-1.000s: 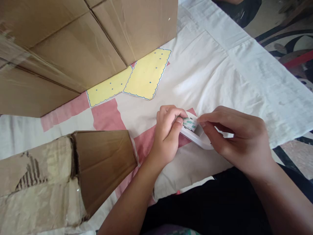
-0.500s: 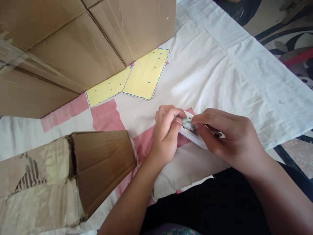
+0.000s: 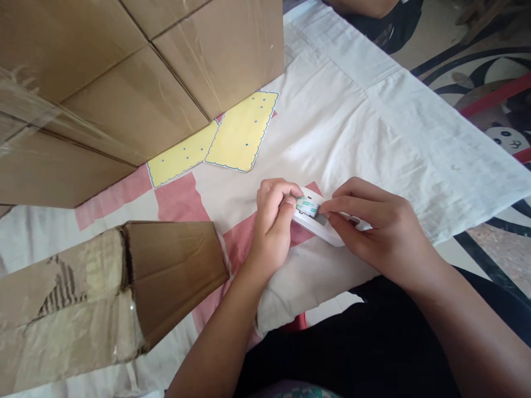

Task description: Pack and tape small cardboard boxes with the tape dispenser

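A white oblong plastic piece (image 3: 318, 231) lies tilted between my hands, close to the cloth. On its upper face sits a whitish strip with green print (image 3: 307, 205), like adhesive backing. My left hand (image 3: 275, 221) is closed round the left end, thumb and bent forefinger pinching the edge. Above the right part, my right hand (image 3: 367, 221) has thumb and forefinger pressed together at the strip's right edge. Whether the strip's edge is lifted there cannot be made out. The right end of the piece is partly hidden under the right fingers.
A tall taped stack of cardboard boxes (image 3: 124, 99) stands at the back left. Before it lie two yellow cards (image 3: 238, 135). A worn carton (image 3: 174, 265) is at the left front. The cloth-covered table (image 3: 398, 143) ends at the right; a person's arm (image 3: 365, 6) shows beyond.
The view has shifted slightly, so both hands and the white piece appear a little further left. More of the green-printed strip shows between the fingers. Both hands keep their grip.
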The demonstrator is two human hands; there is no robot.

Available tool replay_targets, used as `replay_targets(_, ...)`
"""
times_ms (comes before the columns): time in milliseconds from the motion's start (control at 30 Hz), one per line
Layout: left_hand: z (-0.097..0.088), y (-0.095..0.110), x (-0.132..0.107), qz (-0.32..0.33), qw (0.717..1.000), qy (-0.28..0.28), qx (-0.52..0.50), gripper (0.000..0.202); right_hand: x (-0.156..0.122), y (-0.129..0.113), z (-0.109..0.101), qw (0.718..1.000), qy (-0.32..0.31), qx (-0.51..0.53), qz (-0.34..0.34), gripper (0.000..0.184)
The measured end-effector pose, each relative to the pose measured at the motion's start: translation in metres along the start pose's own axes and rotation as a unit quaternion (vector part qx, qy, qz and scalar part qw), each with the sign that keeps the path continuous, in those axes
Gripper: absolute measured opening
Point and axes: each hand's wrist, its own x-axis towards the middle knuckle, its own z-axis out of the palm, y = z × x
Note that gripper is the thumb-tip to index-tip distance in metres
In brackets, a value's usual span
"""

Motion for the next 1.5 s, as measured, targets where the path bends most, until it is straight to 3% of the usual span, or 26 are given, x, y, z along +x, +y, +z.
replay_targets(333,0.004,-0.004,0.002,0.0,1.0,0.031,0.004,0.002,0.008,0.0,-0.008,0.999,-0.007,-0.003,-0.04,0.023)
replay_targets(567,0.003,-0.005,0.005,0.006,0.999,0.041,-0.008,0.009,0.018,0.003,0.001,0.996,-0.001,-0.038,-0.079,0.022)
replay_targets(867,0.0,-0.005,0.002,0.009,1.0,0.007,0.019,0.012,0.03,-0.007,0.004,0.994,-0.075,-0.025,-0.071,0.024)
replay_targets(1500,0.0,-0.004,0.003,0.01,0.999,0.01,0.029,0.01,0.028,-0.008,0.006,0.992,-0.056,-0.072,-0.088,0.022)
